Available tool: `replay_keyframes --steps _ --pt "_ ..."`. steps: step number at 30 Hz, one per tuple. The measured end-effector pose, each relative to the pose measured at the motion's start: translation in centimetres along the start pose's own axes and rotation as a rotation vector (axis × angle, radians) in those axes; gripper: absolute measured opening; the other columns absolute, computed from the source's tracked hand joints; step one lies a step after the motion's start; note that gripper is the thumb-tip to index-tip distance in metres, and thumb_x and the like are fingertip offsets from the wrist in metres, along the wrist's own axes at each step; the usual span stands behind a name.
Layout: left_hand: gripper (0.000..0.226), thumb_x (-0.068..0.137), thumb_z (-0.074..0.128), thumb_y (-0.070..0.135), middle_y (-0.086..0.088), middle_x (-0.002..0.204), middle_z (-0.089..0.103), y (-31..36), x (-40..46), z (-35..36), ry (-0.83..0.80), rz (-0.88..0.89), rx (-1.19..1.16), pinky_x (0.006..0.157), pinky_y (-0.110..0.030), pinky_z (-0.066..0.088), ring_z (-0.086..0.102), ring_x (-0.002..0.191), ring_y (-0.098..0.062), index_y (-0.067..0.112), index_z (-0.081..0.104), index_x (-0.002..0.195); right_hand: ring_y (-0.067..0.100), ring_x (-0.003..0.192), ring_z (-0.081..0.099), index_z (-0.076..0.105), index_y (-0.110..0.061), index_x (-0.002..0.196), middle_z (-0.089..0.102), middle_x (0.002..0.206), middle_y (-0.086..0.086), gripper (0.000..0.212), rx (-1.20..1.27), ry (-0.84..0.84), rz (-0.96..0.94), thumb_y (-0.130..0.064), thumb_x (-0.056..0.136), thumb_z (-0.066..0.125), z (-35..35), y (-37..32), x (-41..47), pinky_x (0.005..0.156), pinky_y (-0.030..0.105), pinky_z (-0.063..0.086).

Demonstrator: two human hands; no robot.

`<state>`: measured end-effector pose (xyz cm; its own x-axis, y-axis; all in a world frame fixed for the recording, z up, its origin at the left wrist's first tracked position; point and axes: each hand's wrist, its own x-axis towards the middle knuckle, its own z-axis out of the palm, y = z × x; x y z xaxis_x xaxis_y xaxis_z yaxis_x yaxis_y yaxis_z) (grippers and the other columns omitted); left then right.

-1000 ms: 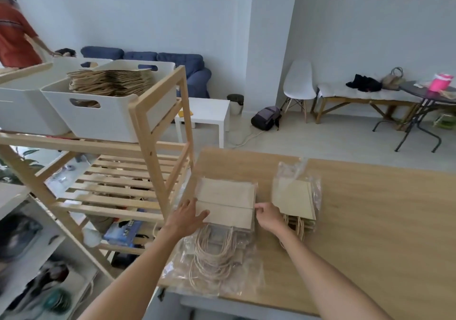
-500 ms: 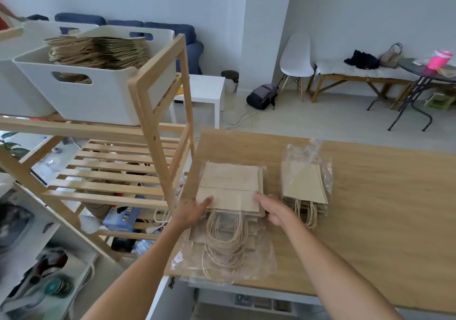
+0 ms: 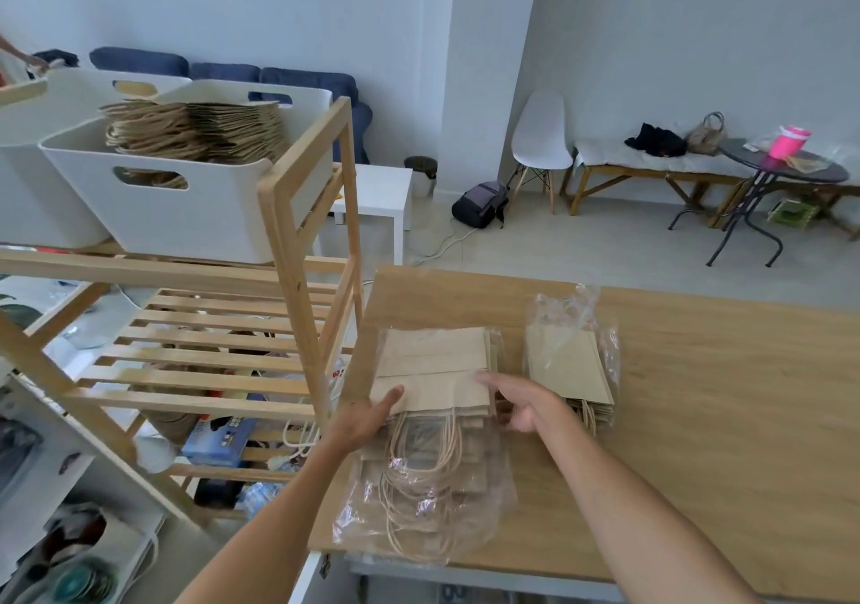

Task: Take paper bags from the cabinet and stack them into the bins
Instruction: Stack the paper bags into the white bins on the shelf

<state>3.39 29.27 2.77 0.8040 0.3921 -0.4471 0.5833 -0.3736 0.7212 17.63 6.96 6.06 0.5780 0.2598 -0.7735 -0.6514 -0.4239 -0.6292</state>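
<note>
A flat stack of brown paper bags (image 3: 435, 368) lies on the wooden table (image 3: 726, 417), its rope handles spilling toward me over loose clear plastic wrap (image 3: 419, 505). My left hand (image 3: 367, 419) grips the stack's near left corner, thumb on top. My right hand (image 3: 523, 403) holds the near right edge, thumb on top and fingers curled at the side. A second pack of bags (image 3: 570, 368), still in plastic, lies just to the right. On the wooden rack's top shelf stands a white bin (image 3: 195, 217) heaped with paper bags (image 3: 195, 131).
A second white bin (image 3: 42, 161) stands left of the first. The wooden rack (image 3: 298, 249) presses against the table's left edge, with slatted shelves (image 3: 204, 352) and clutter below. Farther off are a small white table (image 3: 381, 193), a white chair (image 3: 540, 138) and a bench.
The view has dipped and shifted. Both hands stay at the stack's near edge; my right hand has slid from the top of the stack to its right side.
</note>
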Motion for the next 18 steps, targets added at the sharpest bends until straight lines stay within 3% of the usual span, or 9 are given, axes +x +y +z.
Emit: replay_keyframes --steps 2,3,5,7,9,12,15,18 --pt "0.09 0.052 0.043 0.101 -0.007 0.095 0.063 0.1 -0.3 -0.3 0.019 0.016 -0.12 0.088 -0.036 0.048 0.061 0.09 -0.02 0.023 0.061 0.092 0.03 0.107 0.067 0.058 -0.006 0.133 0.066 0.126 0.016 0.074 0.001 -0.039 0.006 -0.049 0.079 0.084 0.2 0.4 -0.3 0.096 0.04 0.056" --pt "0.087 0.056 0.045 0.098 -0.002 0.094 0.058 0.4 -0.7 -0.5 0.001 0.036 -0.161 0.084 -0.033 0.047 0.058 0.087 -0.016 0.025 0.06 0.1 0.03 0.107 0.068 0.059 -0.007 0.13 0.066 0.124 0.016 0.085 -0.004 -0.049 0.001 -0.056 0.068 0.089 0.3 0.7 0.2 0.093 0.04 0.058" --pt "0.087 0.077 0.047 0.082 -0.007 0.117 0.059 0.7 -1.0 -0.7 -0.04 0.038 -0.227 0.094 -0.037 0.048 0.059 0.106 -0.025 0.019 0.051 0.137 0.031 0.118 0.065 0.059 -0.013 0.133 0.064 0.135 0.015 0.116 -0.047 -0.041 0.014 -0.067 0.037 0.096 0.8 1.3 1.7 0.103 0.044 0.055" --pt "0.083 0.088 0.043 0.072 -0.007 0.15 0.046 0.5 -0.7 -0.7 -0.088 0.041 -0.277 0.112 -0.042 0.035 0.045 0.136 -0.029 0.021 0.035 0.153 0.033 0.135 0.055 0.055 -0.021 0.141 0.054 0.151 0.012 0.13 -0.05 -0.061 -0.01 -0.071 0.028 0.096 0.9 1.8 3.9 0.115 0.054 0.042" --pt "0.077 0.093 0.042 0.066 -0.001 0.162 0.029 0.5 -0.8 -0.8 -0.115 0.044 -0.352 0.119 -0.043 0.02 0.027 0.148 -0.024 0.024 0.028 0.156 0.033 0.145 0.044 0.049 -0.027 0.148 0.043 0.161 0.01 0.131 -0.081 -0.094 -0.002 -0.073 0.035 0.094 1.9 1.5 1.7 0.12 0.059 0.032" --pt "0.075 0.095 0.042 0.065 -0.002 0.162 0.029 0.0 -0.5 -0.9 -0.149 -0.024 -0.477 0.121 -0.045 0.021 0.03 0.146 -0.026 0.026 0.024 0.157 0.034 0.151 0.033 0.042 -0.027 0.155 0.032 0.166 0.01 0.12 -0.081 -0.074 0.008 -0.074 0.054 0.087 2.6 2.2 0.1 0.122 0.056 0.025" --pt "0.083 0.086 0.055 0.069 0.001 0.14 0.05 -1.1 0.4 -0.6 -0.144 -0.079 -0.622 0.116 -0.045 0.035 0.05 0.126 -0.022 0.033 0.026 0.156 0.032 0.141 0.049 0.055 -0.029 0.145 0.05 0.156 0.01 0.127 -0.018 -0.064 0.005 -0.078 0.034 0.092 1.1 4.6 6.5 0.118 0.063 0.034" --pt "0.083 0.073 0.069 0.074 0.002 0.133 0.058 -2.0 1.7 -0.3 -0.183 -0.116 -0.653 0.11 -0.05 0.044 0.058 0.122 -0.028 0.04 0.041 0.143 0.032 0.12 0.068 0.065 -0.016 0.133 0.072 0.128 0.015 0.106 0.016 -0.043 0.053 -0.059 0.041 0.1 1.7 4.2 5.4 0.108 0.057 0.049"
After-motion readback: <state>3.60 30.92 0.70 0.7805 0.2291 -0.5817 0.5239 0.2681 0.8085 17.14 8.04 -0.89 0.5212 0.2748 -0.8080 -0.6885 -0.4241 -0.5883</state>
